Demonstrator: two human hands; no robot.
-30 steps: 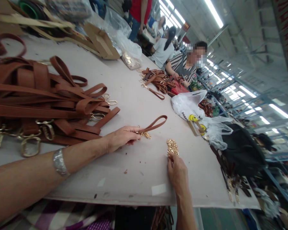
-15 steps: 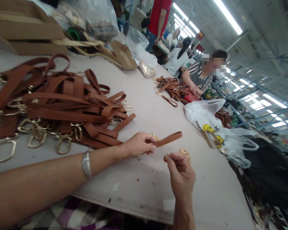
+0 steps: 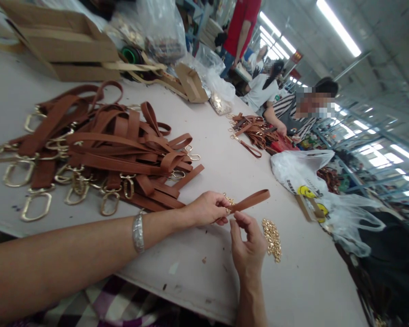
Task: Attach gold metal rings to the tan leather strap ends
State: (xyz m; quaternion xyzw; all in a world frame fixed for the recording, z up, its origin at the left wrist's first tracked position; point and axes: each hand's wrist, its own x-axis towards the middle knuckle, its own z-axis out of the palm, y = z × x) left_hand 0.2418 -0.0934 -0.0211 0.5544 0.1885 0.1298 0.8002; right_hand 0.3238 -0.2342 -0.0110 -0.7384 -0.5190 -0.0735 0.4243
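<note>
The end of a narrow brown strap (image 3: 254,200), folded into a smooth, leathery loop, is pinched between the thumb and curled fingers of the left hand (image 3: 209,210). The loop is held above the pale, flat table (image 3: 313,277), its rounded end pointed away from the hand. The right hand (image 3: 248,238) is held close to the pinched end, with its fingers bent and its thumb near the forefinger; whether a small piece is gripped there cannot be told. Beside it, shiny gold bits (image 3: 271,240) are heaped on the table, and more gold bits (image 3: 229,199) are partly hidden behind the left fingers. A silvery bracelet (image 3: 138,233) (patterned, it seems) is worn on the left wrist. To the left, flat brown straps (image 3: 116,143) are piled in a tangle, with oval metal rings (image 3: 36,206) spread along the near edge.
</note>
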